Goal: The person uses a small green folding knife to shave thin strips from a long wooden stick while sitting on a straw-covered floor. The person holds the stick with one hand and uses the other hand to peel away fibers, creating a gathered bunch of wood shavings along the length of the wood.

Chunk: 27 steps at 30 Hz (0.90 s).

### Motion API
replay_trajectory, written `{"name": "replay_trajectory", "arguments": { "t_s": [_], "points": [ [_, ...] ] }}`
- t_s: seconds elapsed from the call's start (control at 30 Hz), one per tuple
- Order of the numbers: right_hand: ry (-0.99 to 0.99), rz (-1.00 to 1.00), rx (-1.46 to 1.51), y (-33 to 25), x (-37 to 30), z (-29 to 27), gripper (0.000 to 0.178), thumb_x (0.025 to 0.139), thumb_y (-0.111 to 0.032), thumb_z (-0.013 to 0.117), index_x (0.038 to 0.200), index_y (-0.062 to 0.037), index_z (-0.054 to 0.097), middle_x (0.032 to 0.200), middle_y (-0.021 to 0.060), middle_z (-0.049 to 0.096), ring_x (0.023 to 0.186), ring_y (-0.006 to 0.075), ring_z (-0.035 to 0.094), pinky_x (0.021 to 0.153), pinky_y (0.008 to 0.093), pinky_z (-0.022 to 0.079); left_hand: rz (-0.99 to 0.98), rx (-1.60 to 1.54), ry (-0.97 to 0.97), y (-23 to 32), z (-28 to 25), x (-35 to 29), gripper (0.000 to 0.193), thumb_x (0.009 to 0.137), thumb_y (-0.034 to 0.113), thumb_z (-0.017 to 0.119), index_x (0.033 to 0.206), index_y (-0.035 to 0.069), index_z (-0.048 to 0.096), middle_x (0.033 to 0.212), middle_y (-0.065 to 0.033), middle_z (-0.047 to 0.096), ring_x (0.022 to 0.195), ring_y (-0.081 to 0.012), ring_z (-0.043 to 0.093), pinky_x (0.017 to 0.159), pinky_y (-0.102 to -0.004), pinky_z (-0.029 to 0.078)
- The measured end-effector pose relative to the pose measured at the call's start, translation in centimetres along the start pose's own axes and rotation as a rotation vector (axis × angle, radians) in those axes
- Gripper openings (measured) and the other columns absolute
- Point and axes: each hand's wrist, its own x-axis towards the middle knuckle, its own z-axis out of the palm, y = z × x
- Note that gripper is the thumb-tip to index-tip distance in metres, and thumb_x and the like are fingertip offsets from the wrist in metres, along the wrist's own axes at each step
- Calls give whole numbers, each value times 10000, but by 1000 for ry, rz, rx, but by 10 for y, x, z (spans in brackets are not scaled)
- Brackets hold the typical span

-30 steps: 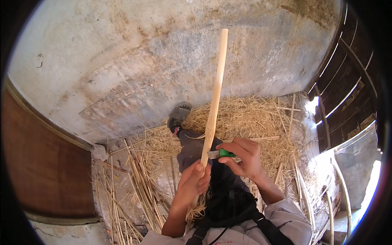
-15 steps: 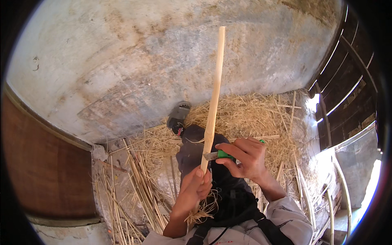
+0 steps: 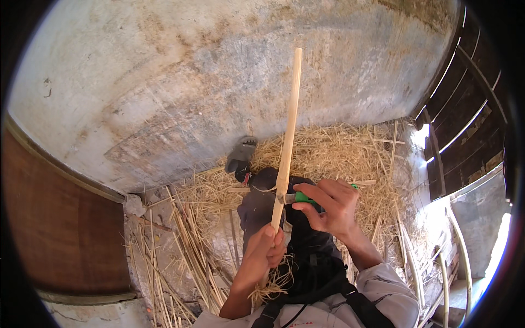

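A long pale strip of wood or bamboo (image 3: pixel 290 127) rises from my lap toward the wall, slightly bent at a knot. My left hand (image 3: pixel 264 249) is closed around its lower part. My right hand (image 3: pixel 330 206) grips a green-handled knife (image 3: pixel 307 198), its short blade laid across the strip just below the knot and a little above my left hand. A tuft of thin shavings (image 3: pixel 273 283) hangs beside my left wrist. The lower end of the strip is hidden by my left hand and the shavings.
Straw-like shavings (image 3: pixel 339 153) cover the floor ahead. Long split sticks (image 3: pixel 194 246) lie at the left, and several poles (image 3: pixel 465 249) lean at the right. A worn wall (image 3: pixel 219 76) stands in front, a brown panel (image 3: pixel 63 218) at the left. My shoe (image 3: pixel 241 154) rests near the wall.
The strip has slid down and toward me a little, its far tip now lower. The knife blade now sits higher along the strip, closer to the knot.
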Motion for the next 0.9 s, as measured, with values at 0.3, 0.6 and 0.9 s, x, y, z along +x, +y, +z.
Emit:
{"name": "replay_trajectory", "arguments": {
  "t_s": [0.3, 0.6, 0.9],
  "points": [
    [21, 28, -1, 7, -4, 10, 319, 794, -351, 890, 1041, -161, 819, 682, -15, 571, 560, 190, 572, 525, 342, 421, 207, 357, 252, -13, 11, 7, 454, 1131, 535, 483, 904, 144, 442, 717, 89, 306, 555, -19, 271, 485, -221, 201],
    [-1, 53, 45, 8, -3, 11, 331, 795, -363, 888, 1052, -165, 822, 676, -15, 564, 556, 192, 565, 525, 341, 421, 242, 398, 253, -17, 4, 11, 434, 1156, 485, 443, 911, 127, 446, 690, 80, 330, 542, -31, 291, 483, -232, 236],
    [-77, -12, 56, 18, 6, -5, 341, 802, -373, 888, 1055, -154, 822, 684, -10, 590, 561, 195, 579, 529, 341, 436, -104, -57, -70, 2, -11, 9, 447, 1137, 514, 475, 892, 142, 441, 673, 80, 290, 524, -37, 259, 458, -242, 206]
  ]
}}
